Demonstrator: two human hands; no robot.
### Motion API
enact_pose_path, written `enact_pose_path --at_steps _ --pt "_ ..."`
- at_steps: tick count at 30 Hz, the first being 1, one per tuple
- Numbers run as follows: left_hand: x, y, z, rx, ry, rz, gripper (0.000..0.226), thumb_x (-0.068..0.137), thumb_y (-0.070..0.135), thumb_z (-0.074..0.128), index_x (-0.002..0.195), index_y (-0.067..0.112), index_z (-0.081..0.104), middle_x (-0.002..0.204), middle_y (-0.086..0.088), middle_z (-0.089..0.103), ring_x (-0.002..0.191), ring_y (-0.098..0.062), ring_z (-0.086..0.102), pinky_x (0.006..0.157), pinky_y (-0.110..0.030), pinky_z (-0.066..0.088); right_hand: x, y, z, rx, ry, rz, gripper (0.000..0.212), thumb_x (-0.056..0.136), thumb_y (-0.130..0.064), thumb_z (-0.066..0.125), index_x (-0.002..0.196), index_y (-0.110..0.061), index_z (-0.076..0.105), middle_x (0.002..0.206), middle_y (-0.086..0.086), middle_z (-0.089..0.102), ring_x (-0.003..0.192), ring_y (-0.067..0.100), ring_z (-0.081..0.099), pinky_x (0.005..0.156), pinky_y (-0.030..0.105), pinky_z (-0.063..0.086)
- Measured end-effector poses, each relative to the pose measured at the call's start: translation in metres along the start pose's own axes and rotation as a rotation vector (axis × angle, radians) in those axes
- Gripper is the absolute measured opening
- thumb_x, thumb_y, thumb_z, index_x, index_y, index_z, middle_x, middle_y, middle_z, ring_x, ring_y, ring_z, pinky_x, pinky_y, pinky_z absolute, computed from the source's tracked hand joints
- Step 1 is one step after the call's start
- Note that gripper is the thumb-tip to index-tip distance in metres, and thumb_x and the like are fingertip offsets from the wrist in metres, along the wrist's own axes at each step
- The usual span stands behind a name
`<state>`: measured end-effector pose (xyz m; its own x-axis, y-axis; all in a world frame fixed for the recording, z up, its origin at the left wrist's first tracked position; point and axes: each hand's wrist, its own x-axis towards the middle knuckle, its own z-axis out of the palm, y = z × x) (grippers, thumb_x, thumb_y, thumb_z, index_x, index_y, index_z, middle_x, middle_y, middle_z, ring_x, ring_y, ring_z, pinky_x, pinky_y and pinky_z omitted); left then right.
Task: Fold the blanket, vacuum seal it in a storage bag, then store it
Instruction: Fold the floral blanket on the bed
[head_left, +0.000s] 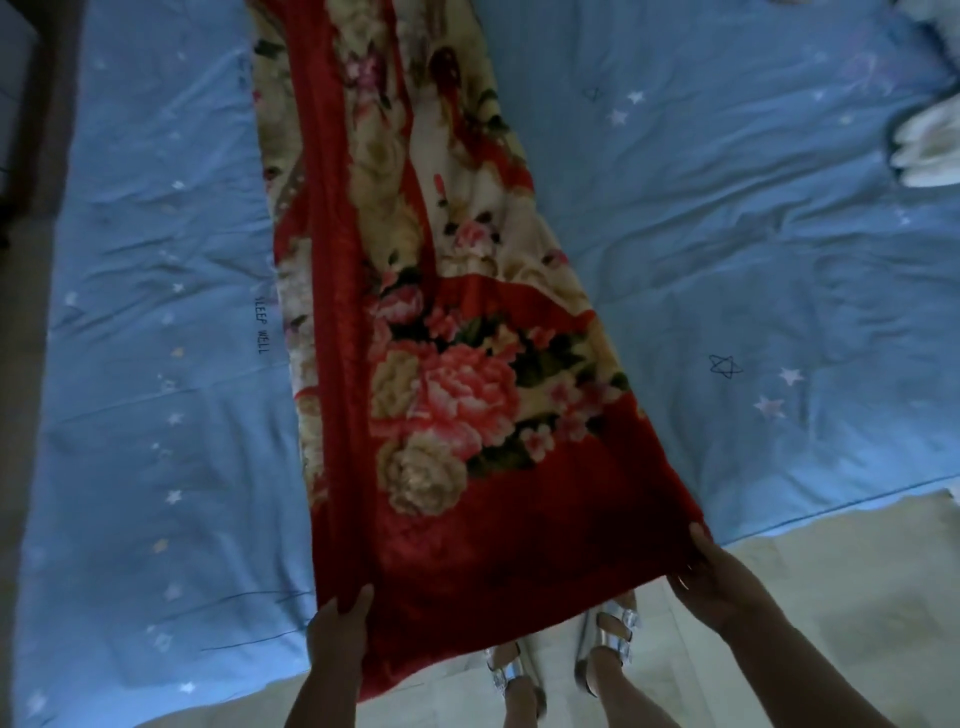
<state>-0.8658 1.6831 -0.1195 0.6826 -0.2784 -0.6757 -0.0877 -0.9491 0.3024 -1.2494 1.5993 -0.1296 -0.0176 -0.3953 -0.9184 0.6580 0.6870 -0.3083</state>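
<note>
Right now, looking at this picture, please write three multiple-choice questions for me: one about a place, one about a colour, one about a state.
1. Where does the red floral plush blanket lie?
A. Lengthwise on the light blue star-printed bed sheet, near end hanging over the edge
B. Wholly on the floor
C. Inside a storage bag

2. What colour are the buckled sandals on the person's feet?
A. Black
B. Silver
C. Green

3. What are the two hands doing?
A. Both hang away from the blanket
B. Only one touches the blanket
C. The left hand and right hand each grip a near corner

Answers:
1. A, the long folded strip runs across the sheet and its end drops past the bed edge.
2. B, the straps shine silver.
3. C, fingers of each hand curl on the blanket's near edge.
</note>
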Motion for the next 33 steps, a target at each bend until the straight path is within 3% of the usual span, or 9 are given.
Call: enact_pose_path --at_steps 3,6,8,12,17,21,24,29,33 --pt "0.005 -0.001 0.003 -0.024 -0.014 0.052 0.048 0.088 0.03 0.071 0.119 -0.006 0.062 0.119 -0.024 0.064 0.115 -0.038 0.057 0.1 -0.041 0.04 0.004 -0.012 -0.006 0.072 -0.082 -0.066 0.064 0.042 -0.031 0.097 0.1 -0.013 0.076 0.112 0.011 0.069 0.098 0.023 0.069 0.076 0.04 0.058" --pt "0.009 -0.003 0.001 -0.079 -0.025 0.161 0.052 0.085 0.039 0.073 0.12 0.001 0.063 0.114 -0.019 0.067 0.111 -0.035 0.06 0.103 -0.046 0.043 0.012 -0.012 -0.038 0.063 -0.158 -0.293 0.059 0.102 -0.041 0.032 0.149 -0.009 0.017 0.154 0.017 0.014 0.143 0.024 0.02 0.118 0.042 0.019" --pt "0.007 -0.003 -0.005 -0.157 -0.013 0.208 0.031 0.089 0.031 0.07 0.107 0.007 0.065 0.101 -0.014 0.069 0.098 -0.032 0.062 0.094 -0.043 0.048 0.007 -0.01 -0.047 0.043 0.021 -0.211 0.065 0.086 -0.048 0.06 0.141 -0.018 0.044 0.149 0.01 0.039 0.123 0.02 0.054 0.097 0.034 0.05" --pt "0.011 -0.03 -0.009 -0.115 0.034 0.14 0.036 0.088 0.045 0.066 0.087 0.009 0.069 0.085 -0.014 0.068 0.088 -0.033 0.062 0.083 -0.04 0.047 0.019 0.011 -0.045 -0.203 0.246 -0.023 0.034 0.091 -0.029 0.059 0.123 -0.021 0.057 0.129 0.005 0.058 0.089 0.012 0.058 0.086 0.03 0.043" --pt "0.024 -0.02 -0.003 0.05 -0.021 0.119 0.041 0.089 0.044 0.066 0.073 0.007 0.062 0.085 -0.016 0.064 0.101 -0.039 0.06 0.084 -0.041 0.043 0.021 -0.009 -0.006 -0.91 0.691 -0.143 0.075 0.086 -0.044 0.064 0.14 -0.002 0.034 0.136 0.022 0.047 0.123 0.04 0.048 0.098 0.047 0.041" --pt "0.029 -0.011 0.001 -0.073 0.085 0.147 0.047 0.071 0.028 0.087 0.101 0.0 0.065 0.098 -0.015 0.063 0.1 -0.034 0.06 0.087 -0.039 0.043 0.019 -0.025 0.022 -1.228 0.429 -0.424 0.099 0.068 -0.077 0.058 0.144 -0.018 0.031 0.141 0.013 0.046 0.128 0.037 0.044 0.106 0.056 0.034" --pt "0.032 -0.009 0.005 -0.082 -0.071 0.2 0.032 0.076 0.027 0.082 0.083 0.003 0.063 0.074 -0.009 0.062 0.077 -0.028 0.058 0.064 -0.031 0.042 0.028 -0.034 0.039 -1.437 0.286 -0.385 0.089 0.073 -0.068 0.063 0.142 -0.019 0.033 0.135 0.009 0.053 0.122 0.034 0.051 0.105 0.052 0.035" --pt "0.035 -0.025 -0.005 -0.059 -0.014 0.255 0.026 0.085 0.027 0.074 0.103 0.012 0.063 0.092 -0.007 0.066 0.091 -0.027 0.059 0.08 -0.034 0.042 0.007 -0.047 0.05 -1.252 0.173 -0.528 0.038 0.08 -0.041 0.07 0.098 -0.008 0.066 0.087 0.009 0.07 0.084 0.029 0.064 0.082 0.04 0.05" --pt "0.019 -0.041 0.0 -0.157 -0.097 0.205 0.023 0.081 0.015 0.078 0.098 0.019 0.063 0.084 0.002 0.066 0.091 -0.024 0.061 0.083 -0.028 0.039 -0.003 -0.052 0.021 -1.244 0.335 -0.513 0.033 0.081 -0.038 0.071 0.093 -0.007 0.066 0.079 0.012 0.067 0.077 0.031 0.061 0.077 0.042 0.048"
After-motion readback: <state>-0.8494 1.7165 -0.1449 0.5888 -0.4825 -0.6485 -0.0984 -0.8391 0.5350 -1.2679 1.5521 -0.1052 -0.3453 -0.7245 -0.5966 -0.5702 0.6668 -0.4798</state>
